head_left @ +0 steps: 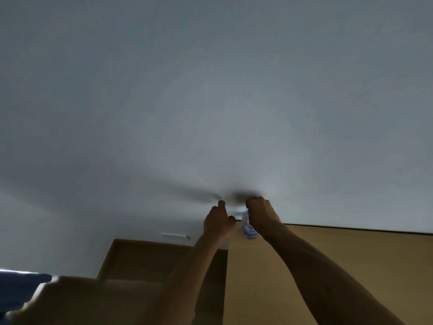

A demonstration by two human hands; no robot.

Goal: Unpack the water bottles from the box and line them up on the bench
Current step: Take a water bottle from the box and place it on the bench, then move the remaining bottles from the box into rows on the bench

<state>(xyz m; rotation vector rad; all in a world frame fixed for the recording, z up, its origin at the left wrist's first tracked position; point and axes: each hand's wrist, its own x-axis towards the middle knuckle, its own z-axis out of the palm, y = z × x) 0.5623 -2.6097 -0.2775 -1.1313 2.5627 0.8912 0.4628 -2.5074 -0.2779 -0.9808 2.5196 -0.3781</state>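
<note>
Head view: the camera points steeply upward at a pale ceiling. The right hand (261,214) grips a water bottle (248,227), fingers curled round its upper part. The bottle's long axis tilts, with its lower end angled down and toward the right forearm. The left hand (216,222) is just beside the bottle on its left, fingers loosely curled and holding nothing; contact cannot be determined. The right hand is therefore the carrying hand. The box and the bench are not identifiable; tan panels (328,266) occupy the lower frame.
</note>
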